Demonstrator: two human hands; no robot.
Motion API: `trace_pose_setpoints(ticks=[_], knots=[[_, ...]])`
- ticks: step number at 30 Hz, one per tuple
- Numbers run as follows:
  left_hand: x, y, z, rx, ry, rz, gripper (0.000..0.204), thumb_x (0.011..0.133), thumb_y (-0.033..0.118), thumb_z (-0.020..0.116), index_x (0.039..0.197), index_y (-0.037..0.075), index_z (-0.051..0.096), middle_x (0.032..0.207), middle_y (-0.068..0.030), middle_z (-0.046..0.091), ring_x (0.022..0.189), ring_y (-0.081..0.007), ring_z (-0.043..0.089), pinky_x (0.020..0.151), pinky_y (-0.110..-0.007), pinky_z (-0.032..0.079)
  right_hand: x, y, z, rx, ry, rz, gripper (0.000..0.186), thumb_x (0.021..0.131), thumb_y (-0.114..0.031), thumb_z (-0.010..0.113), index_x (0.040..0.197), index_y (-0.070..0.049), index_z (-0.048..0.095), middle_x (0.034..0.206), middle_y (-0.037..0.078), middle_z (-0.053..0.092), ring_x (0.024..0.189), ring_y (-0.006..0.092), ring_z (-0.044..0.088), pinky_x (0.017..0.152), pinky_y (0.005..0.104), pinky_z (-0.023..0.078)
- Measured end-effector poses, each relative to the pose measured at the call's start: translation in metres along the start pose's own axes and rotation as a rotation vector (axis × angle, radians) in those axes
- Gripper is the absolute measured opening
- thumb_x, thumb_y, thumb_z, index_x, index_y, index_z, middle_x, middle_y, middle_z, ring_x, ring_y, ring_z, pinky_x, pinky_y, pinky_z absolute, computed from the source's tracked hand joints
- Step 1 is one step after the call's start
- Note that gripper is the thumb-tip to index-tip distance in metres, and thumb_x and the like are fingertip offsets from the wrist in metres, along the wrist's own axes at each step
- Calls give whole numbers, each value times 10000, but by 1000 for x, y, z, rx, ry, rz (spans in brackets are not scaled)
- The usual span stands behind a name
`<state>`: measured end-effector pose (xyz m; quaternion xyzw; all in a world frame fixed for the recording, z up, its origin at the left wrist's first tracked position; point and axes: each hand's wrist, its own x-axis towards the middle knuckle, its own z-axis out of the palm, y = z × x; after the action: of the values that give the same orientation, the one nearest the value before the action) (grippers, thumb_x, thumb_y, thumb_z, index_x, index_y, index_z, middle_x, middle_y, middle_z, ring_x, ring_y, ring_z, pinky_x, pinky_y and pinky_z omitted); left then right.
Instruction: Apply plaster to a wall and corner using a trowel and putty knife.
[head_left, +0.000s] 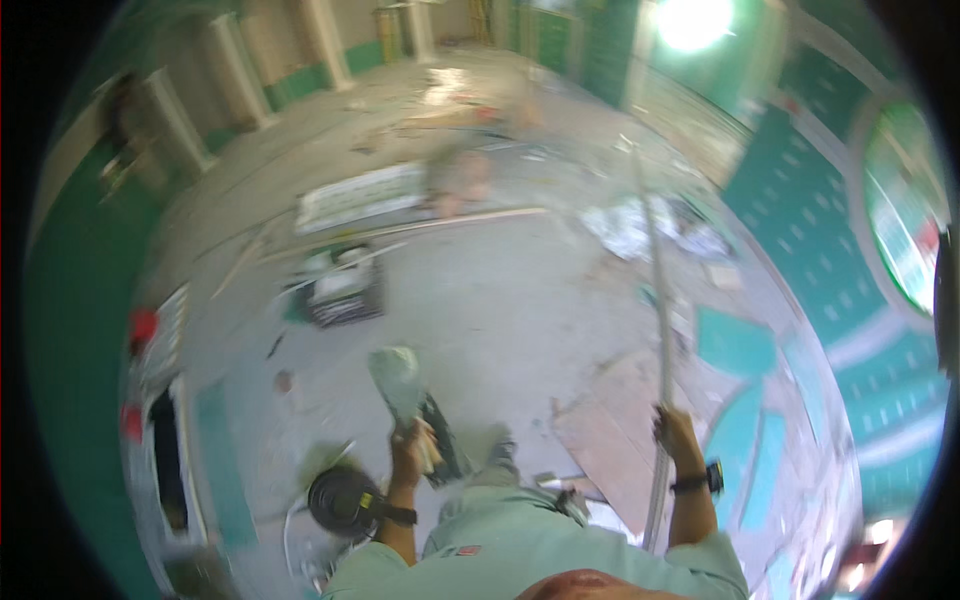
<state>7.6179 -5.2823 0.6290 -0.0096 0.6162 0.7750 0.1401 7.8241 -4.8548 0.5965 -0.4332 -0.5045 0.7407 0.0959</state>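
My left hand (pixel 415 452) is closed on a flat grey-green tool (pixel 396 380) with a broad end that points away from me. Beside that hand is a dark, narrow piece (pixel 440 440), and I cannot tell whether it is held too. A long, pale, thin pole (pixel 662 320) runs upright past my right side. My right hand (pixel 680 437) grips its lower part, with a dark band on that wrist. Motion blur softens both hands and the tool.
A round black object (pixel 340 500) sits by my left forearm. Ahead lie a dark box (pixel 343 290), a pale panel (pixel 362 197) and crumpled plastic sheeting (pixel 620 228). Brown board (pixel 625 430) and teal board offcuts (pixel 735 343) cover the floor at right. Green walls (pixel 800 190) surround the room.
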Motion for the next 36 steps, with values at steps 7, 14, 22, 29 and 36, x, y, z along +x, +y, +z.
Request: trace_pose_setpoints(ticks=[7,14,22,29,36], knots=[[188,65,190,98,-478,90,358,872,332,497,1050,21,476,749,-42,510,666,-117,499,607,-248,423,35,-63,-8,8,129,66,351,865,-357,476,927,-13,512,629,11,475,474,115,463,416,257,412],[277,24,323,64,-536,-51,379,859,338,519,1059,19,474,754,-41,514,675,-126,513,612,-251,431,164,15,-19,-151,461,75,444,874,-451,392,823,-20,485,476,25,404,345,139,411,326,284,386],[452,42,409,152,-380,-113,342,859,334,520,1034,42,486,730,-45,521,623,-128,510,568,-254,437,416,-150,-35,-29,482,57,428,874,-484,382,753,-80,453,494,11,395,358,152,411,345,309,386],[615,28,488,24,-241,-53,305,872,297,509,1036,40,486,744,-42,518,634,-120,500,586,-239,424,599,-293,-37,16,539,152,425,874,-489,386,672,-119,440,500,10,400,366,152,408,363,313,387],[817,54,628,224,-338,-106,268,869,323,512,880,57,481,738,-27,497,661,-122,494,614,-249,410,656,-316,-23,14,668,240,420,869,-474,412,665,-108,440,457,2,378,344,142,385,333,309,356]])
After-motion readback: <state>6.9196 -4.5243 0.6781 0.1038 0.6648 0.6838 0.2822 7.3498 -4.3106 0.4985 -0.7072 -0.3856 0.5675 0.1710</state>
